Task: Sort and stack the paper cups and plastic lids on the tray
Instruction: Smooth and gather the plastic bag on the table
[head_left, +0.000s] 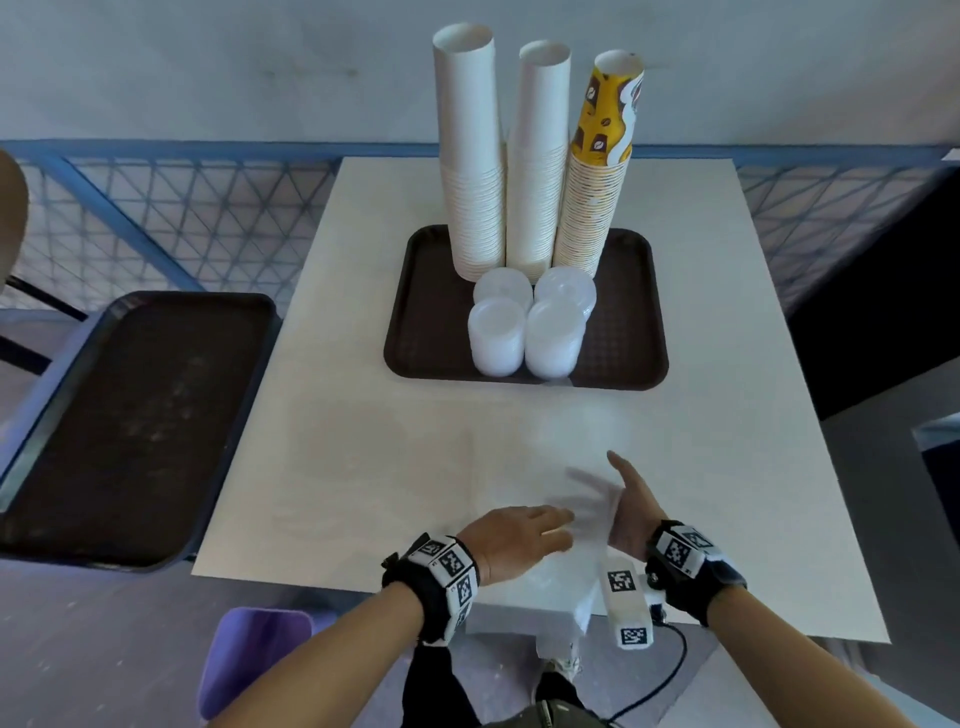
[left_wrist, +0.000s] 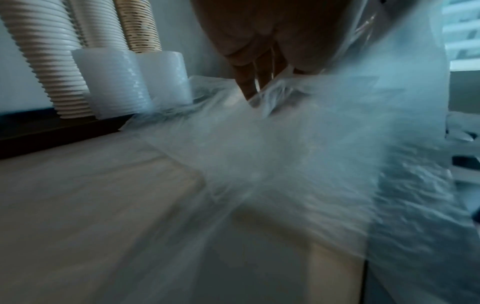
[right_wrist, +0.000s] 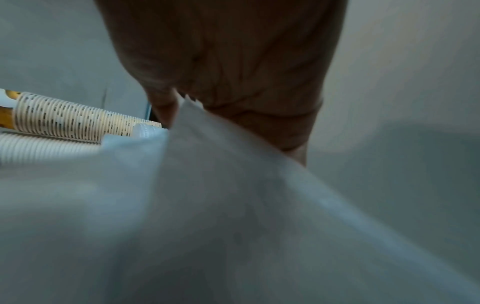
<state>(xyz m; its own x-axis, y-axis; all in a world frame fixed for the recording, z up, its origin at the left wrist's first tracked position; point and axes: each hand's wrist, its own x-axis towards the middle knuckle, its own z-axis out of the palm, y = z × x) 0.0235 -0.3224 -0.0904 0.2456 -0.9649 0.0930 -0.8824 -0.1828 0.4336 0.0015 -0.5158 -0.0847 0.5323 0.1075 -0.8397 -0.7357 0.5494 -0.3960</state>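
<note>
On the brown tray (head_left: 623, 332) stand two tall stacks of white paper cups (head_left: 472, 156) and one stack of yellow patterned cups (head_left: 597, 182). Several stacks of clear plastic lids (head_left: 496, 338) sit in front of them. Near the table's front edge a thin clear plastic bag (head_left: 550, 577) lies between my hands and hangs over the edge. My left hand (head_left: 550, 530) lies over it with fingers straight; its fingertips (left_wrist: 249, 86) touch the bag (left_wrist: 285, 154). My right hand (head_left: 621, 493) stands on edge, blurred, its fingers stretched out. The bag (right_wrist: 207, 205) runs up against that palm (right_wrist: 233, 72).
The white table (head_left: 363, 441) is bare between the tray and my hands. A second dark tray (head_left: 135, 426) rests to the left, below table height. Blue mesh railing (head_left: 156, 218) runs behind. A white tagged device (head_left: 626, 603) with a cable sits at the front edge.
</note>
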